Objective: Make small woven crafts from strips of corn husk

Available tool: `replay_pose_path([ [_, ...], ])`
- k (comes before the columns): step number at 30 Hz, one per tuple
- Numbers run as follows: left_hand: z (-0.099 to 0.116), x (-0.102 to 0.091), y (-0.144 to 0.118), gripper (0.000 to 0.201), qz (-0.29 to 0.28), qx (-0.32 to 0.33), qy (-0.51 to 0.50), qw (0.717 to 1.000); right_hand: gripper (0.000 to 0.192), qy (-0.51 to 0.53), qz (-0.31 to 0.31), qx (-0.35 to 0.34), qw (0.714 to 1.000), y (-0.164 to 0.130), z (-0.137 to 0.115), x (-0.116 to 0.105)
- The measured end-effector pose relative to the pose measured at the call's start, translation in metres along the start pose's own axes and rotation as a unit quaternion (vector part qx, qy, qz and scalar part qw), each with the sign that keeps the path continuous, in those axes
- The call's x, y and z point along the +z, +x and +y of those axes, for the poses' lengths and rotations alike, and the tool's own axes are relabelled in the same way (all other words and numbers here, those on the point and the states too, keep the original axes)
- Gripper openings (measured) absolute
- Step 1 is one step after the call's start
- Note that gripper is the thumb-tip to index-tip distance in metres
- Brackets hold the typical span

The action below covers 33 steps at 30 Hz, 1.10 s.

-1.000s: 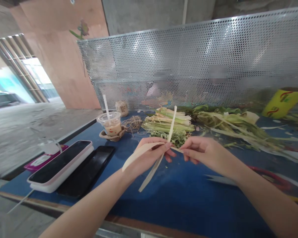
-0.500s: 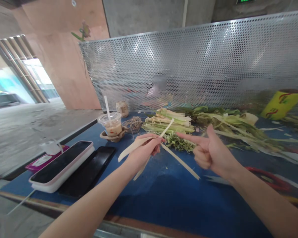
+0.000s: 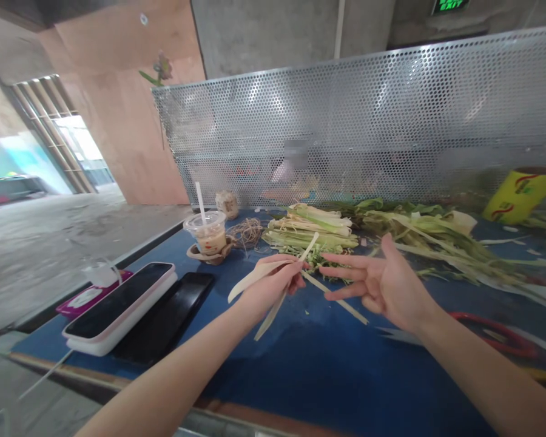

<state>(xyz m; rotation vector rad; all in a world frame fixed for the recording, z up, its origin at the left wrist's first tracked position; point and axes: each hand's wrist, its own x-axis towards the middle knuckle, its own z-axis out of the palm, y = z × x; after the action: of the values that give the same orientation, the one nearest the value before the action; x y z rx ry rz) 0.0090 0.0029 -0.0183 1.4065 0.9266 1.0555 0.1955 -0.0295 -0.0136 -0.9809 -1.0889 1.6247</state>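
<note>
My left hand (image 3: 273,284) is closed around several pale, flat strips of husk (image 3: 250,280), which cross at the fingertips. One strip end points up and away, another slants down to the right, and two trail back over and under the hand. To the right, my right hand (image 3: 382,284) is held palm inward, fingers spread and holding nothing. Its fingertips are close to the slanting strip; whether they touch it I cannot tell. Behind the hands lie a small pile of green trimmings (image 3: 332,261) and a stack of pale green husks (image 3: 309,230).
Leafy husks (image 3: 418,237) and a yellow roll (image 3: 521,195) lie at the right. Red-handled scissors (image 3: 494,337) rest beside my right forearm. At the left are an iced drink (image 3: 208,233), twine (image 3: 246,233), a black phone (image 3: 168,315) and a pink-rimmed phone (image 3: 121,300). A perforated metal screen (image 3: 346,121) stands behind.
My right hand has gone from one pointing finger with the others curled to several fingers spread out. My left hand keeps its hold on the strips. The view has shifted slightly.
</note>
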Motion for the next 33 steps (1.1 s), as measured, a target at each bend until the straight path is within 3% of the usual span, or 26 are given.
replay_pose_path([
  [6,-0.006,0.002,0.009,0.018,-0.033,-0.048,-0.091,0.994,0.08,0.02,0.028,0.005,0.999,0.002,-0.002,0.0],
  [12,-0.011,0.014,0.011,0.023,-0.116,-0.054,-0.17,0.977,0.068,-0.02,0.064,0.009,0.998,0.009,0.001,-0.003],
  [17,-0.018,0.011,-0.003,0.022,-0.189,-0.052,-0.178,0.964,0.065,-0.099,0.01,0.067,0.993,0.019,0.015,-0.002],
  [21,-0.017,0.012,-0.008,0.015,-0.183,-0.035,-0.117,0.975,0.04,-0.156,0.033,-0.042,0.986,0.018,0.028,0.003],
  [25,-0.014,0.016,-0.009,0.019,-0.154,-0.06,-0.071,0.984,0.026,-0.184,0.057,-0.137,0.972,0.013,0.031,0.005],
  [30,-0.012,0.02,-0.014,0.019,-0.138,-0.084,-0.066,0.985,0.026,-0.163,0.119,-0.16,0.966,0.009,0.027,0.006],
  [33,-0.01,0.021,-0.015,0.017,-0.149,-0.097,-0.071,0.981,0.026,-0.142,0.115,-0.159,0.97,0.006,0.025,0.006],
])
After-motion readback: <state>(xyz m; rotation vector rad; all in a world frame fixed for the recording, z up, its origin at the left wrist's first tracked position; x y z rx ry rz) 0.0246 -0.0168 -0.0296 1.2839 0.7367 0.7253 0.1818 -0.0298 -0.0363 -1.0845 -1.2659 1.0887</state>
